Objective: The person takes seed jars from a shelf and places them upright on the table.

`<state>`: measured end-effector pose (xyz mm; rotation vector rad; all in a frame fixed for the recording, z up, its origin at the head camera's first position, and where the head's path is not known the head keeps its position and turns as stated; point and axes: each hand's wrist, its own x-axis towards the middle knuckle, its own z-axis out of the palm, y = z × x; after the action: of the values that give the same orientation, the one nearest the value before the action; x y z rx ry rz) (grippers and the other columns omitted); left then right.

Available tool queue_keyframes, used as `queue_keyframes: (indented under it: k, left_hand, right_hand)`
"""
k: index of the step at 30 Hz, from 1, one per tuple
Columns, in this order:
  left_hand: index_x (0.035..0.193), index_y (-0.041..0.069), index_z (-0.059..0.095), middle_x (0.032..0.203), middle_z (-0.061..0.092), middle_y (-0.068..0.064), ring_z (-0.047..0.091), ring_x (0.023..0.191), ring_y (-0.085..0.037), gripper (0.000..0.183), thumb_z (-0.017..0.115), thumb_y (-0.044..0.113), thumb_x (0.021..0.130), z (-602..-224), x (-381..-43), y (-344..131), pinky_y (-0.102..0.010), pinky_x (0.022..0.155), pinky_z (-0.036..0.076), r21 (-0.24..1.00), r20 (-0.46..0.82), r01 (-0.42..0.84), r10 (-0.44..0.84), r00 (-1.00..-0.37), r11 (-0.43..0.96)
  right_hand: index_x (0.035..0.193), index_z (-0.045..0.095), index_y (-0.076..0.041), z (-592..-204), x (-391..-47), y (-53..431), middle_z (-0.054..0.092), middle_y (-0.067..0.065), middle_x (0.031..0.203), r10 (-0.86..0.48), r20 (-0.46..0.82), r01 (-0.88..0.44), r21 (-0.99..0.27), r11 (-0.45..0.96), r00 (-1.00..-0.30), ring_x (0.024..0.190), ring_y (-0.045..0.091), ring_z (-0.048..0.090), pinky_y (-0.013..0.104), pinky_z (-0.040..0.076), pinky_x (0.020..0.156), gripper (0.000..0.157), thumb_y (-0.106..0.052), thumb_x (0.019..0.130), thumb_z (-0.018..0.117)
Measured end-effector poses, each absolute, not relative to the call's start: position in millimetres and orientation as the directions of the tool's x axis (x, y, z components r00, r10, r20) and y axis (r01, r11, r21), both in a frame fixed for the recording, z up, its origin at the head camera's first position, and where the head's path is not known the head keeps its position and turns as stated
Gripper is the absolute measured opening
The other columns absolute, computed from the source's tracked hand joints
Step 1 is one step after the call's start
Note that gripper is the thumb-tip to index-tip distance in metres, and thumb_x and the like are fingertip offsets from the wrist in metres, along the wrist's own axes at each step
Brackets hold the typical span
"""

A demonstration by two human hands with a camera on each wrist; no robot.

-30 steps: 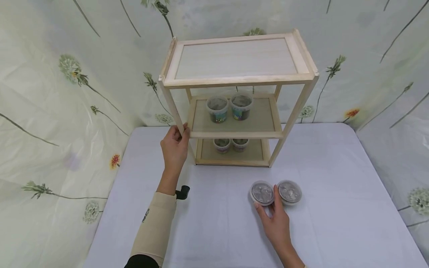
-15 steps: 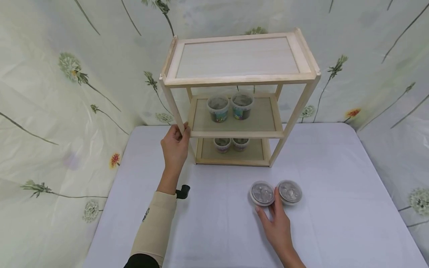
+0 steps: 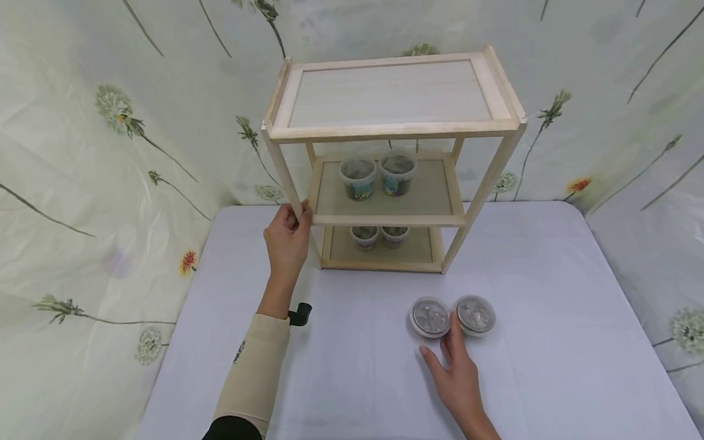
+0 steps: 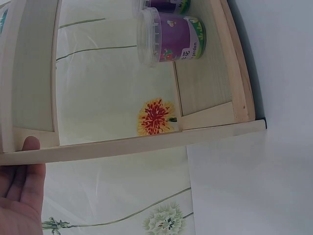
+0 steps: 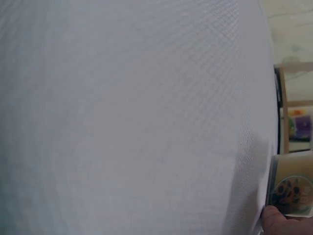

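We list one wooden rack (image 3: 396, 132) with three shelves, standing on the surface (image 3: 539, 318) towards its back edge.

Left hand (image 3: 288, 238): pinching the rack's front left post (image 3: 282, 171) at about the height of the middle shelf (image 3: 431, 189); in the left wrist view we see the thumb on one side of the wood and the fingers on the other. Beige sleeve (image 3: 253, 370) on this arm; a small black fitting (image 3: 299, 315) at the wrist.

Right hand (image 3: 455, 370): thumb spread clear, fingers extended, the forefinger reaching between two round cups. We cannot tell whether it touches one or both.

Cups on the surface, in front of the rack: left cup (image 3: 431, 317) and right cup (image 3: 475, 316), side by side, grey tops facing up.

Middle shelf: two clear cups (image 3: 397, 177) with blue labels, side by side.

Bottom shelf (image 3: 420, 247): two cups (image 4: 178, 39), purple labels, beside each other.

Behind: a pale backdrop (image 3: 352, 27) printed with dandelions.
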<state>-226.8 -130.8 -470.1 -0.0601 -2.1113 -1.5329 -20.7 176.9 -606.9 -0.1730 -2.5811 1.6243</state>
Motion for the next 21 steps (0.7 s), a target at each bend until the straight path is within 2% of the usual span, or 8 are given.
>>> queue_keyframes:
  k: [9, 13, 17, 18, 21]
  left_hand:
    - [0.114, -0.001, 0.072, 0.115, 0.078, -0.007, 0.076, 0.099, -0.020, 0.018, 0.070, 0.011, 0.101, -470, -227, -131, -0.036, 0.079, 0.061, 0.867, 0.447, 0.344, -0.257, -0.857, 0.360]
    - [0.114, -0.001, 0.072, 0.116, 0.078, -0.006, 0.076, 0.100, -0.020, 0.018, 0.070, 0.012, 0.101, -471, -227, -131, -0.038, 0.080, 0.061, 0.867, 0.445, 0.340, -0.257, -0.858, 0.364]
    - [0.114, -0.001, 0.072, 0.116, 0.077, -0.006, 0.076, 0.100, -0.018, 0.018, 0.070, 0.013, 0.102, -471, -227, -132, -0.036, 0.081, 0.061, 0.869, 0.439, 0.335, -0.253, -0.862, 0.364]
    - [0.114, -0.001, 0.072, 0.116, 0.077, -0.006, 0.076, 0.100, -0.018, 0.019, 0.070, 0.013, 0.102, -471, -227, -132, -0.035, 0.081, 0.061, 0.869, 0.436, 0.332, -0.252, -0.864, 0.366]
    - [0.115, -0.001, 0.072, 0.116, 0.077, -0.007, 0.076, 0.100, -0.017, 0.020, 0.069, 0.014, 0.102, -471, -227, -132, -0.032, 0.080, 0.060, 0.869, 0.432, 0.325, -0.250, -0.866, 0.374]
  right_hand:
    - [0.170, 0.009, -0.027, -607, -13, 180, 0.020, 0.014, 0.172, 0.124, 0.006, 0.048, -0.904, 0.424, -0.992, 0.153, 0.030, 0.028, 0.014, 0.033, 0.108, 0.101, -0.015, 0.097, 0.078]
    - [0.170, 0.006, -0.028, -608, -6, 181, 0.020, 0.014, 0.172, 0.111, -0.006, 0.056, -0.891, 0.451, -0.994, 0.152, 0.031, 0.029, 0.012, 0.032, 0.107, 0.103, -0.015, 0.096, 0.078]
    - [0.170, 0.008, -0.024, -606, 3, 180, 0.026, 0.018, 0.170, 0.101, -0.002, 0.051, -0.869, 0.491, -0.995, 0.150, 0.035, 0.032, 0.008, 0.029, 0.106, 0.103, -0.018, 0.096, 0.080]
    - [0.170, 0.009, -0.023, -606, 6, 179, 0.028, 0.020, 0.169, 0.097, 0.000, 0.049, -0.864, 0.501, -0.995, 0.151, 0.029, 0.032, 0.008, 0.029, 0.106, 0.103, -0.019, 0.095, 0.080]
    - [0.170, 0.010, -0.021, -605, 13, 175, 0.031, 0.023, 0.166, 0.076, -0.017, 0.055, -0.848, 0.527, -0.997, 0.151, 0.026, 0.032, 0.006, 0.026, 0.106, 0.103, -0.025, 0.095, 0.080]
